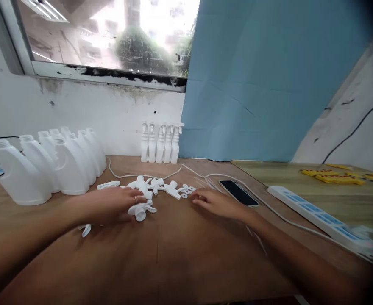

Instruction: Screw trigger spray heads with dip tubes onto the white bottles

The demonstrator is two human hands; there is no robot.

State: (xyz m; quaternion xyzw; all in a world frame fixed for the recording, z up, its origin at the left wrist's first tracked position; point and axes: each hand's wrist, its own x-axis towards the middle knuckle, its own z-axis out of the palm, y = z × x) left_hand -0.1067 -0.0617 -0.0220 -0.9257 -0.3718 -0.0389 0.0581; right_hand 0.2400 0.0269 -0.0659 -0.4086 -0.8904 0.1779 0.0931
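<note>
My left hand (115,205) lies palm down over white spray trigger heads (140,211) on the brown table; what its curled fingers touch underneath is hidden. More trigger heads (173,189) lie just beyond and to the right of it. My right hand (216,202) is beside a small group of white rings (184,195), its fingers bent and thumb near the index finger. Whether a small piece sits between those fingertips cannot be made out. Part of another white trigger piece (85,230) shows below my left wrist.
Large white bottles (73,165) crowd the left side. Several slim bottles (160,144) stand by the wall. A phone (238,193), white cables, a power strip (320,216) and yellow packets (335,176) lie to the right. A blue curtain (253,84) hangs behind.
</note>
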